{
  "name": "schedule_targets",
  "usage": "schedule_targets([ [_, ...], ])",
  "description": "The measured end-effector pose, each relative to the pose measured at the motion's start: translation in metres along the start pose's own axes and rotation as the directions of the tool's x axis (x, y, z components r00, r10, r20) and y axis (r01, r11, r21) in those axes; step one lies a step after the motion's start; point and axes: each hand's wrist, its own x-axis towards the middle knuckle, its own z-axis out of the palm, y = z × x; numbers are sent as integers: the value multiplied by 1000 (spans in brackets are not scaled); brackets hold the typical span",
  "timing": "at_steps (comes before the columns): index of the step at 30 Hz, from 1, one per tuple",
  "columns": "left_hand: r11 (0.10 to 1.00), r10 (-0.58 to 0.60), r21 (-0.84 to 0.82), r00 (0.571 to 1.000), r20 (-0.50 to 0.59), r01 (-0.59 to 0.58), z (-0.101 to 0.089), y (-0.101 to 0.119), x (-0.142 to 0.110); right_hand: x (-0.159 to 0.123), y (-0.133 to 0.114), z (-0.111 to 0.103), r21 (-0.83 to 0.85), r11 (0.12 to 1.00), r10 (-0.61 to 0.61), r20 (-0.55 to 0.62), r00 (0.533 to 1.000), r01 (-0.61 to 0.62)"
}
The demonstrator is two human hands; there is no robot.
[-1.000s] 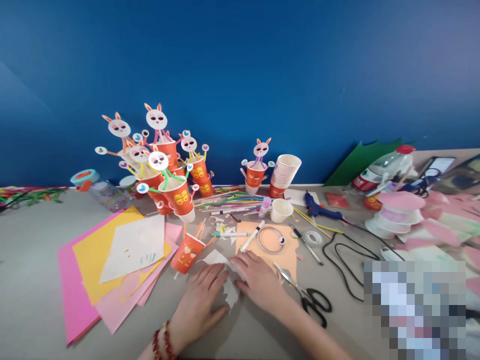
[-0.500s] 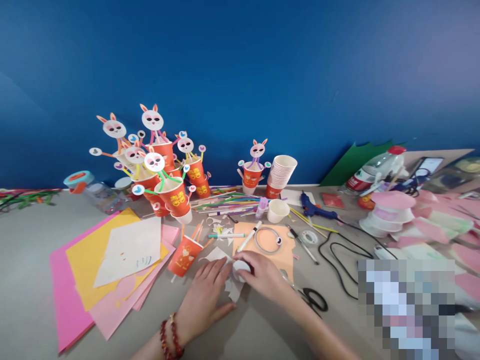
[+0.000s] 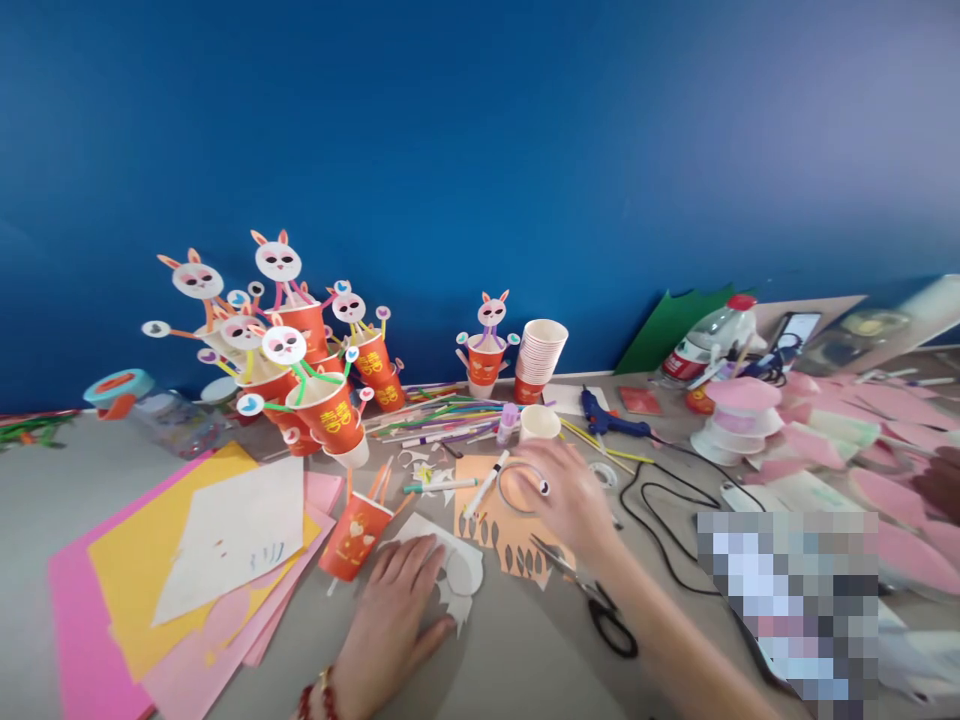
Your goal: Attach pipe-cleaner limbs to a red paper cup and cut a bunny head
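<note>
My left hand (image 3: 394, 610) lies open, fingers flat on the left part of a torn white paper scrap (image 3: 427, 530). A round white disc (image 3: 461, 574) rests on that scrap, right of my fingertips. My right hand (image 3: 574, 500) is over an orange paper sheet (image 3: 469, 475) with leaf-shaped cut-outs. Its fingers are slightly apart and bent near a grey ring (image 3: 506, 494), with no held item visible. A white marker with a black cap (image 3: 486, 487) lies left of the ring. Scissors (image 3: 600, 605) lie below my right wrist.
Red paper cups with rabbit figures (image 3: 322, 410) stand at left; one red cup (image 3: 354, 540) tilts beside my left hand. Coloured paper sheets (image 3: 82, 600) lie far left. A blue glue gun (image 3: 611, 420), its black cable (image 3: 652, 540) and a cup stack (image 3: 541, 350) are at right.
My right hand has left the white disc on the paper scrap and moved right and away from me, over the orange sheet. My left hand stays on the scrap. The view has shifted slightly.
</note>
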Motion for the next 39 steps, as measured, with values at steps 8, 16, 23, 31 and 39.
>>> schedule_targets([
  [8, 995, 47, 87, 996, -70, -41, 8, 0, -1, 42, 77, 2, -202, 964, 200, 111, 974, -175],
  [16, 996, 46, 83, 994, -98, -38, 9, -2, 2, 51, 96, -37, -209, 937, 254, -144, 956, -281],
  [23, 993, 76, 98, 987, -140, -62, 11, -4, 2, 30, 91, 12, -207, 957, 220, 56, 974, -204],
  [31, 998, 49, 51, 995, -81, -45, 11, -3, 2, 17, 87, 4, -215, 960, 183, -4, 983, -180],
  [39, 999, -16, -49, 999, -36, 15, 6, 4, 2, 18, 56, -5, -190, 981, 11, -170, 985, -43],
])
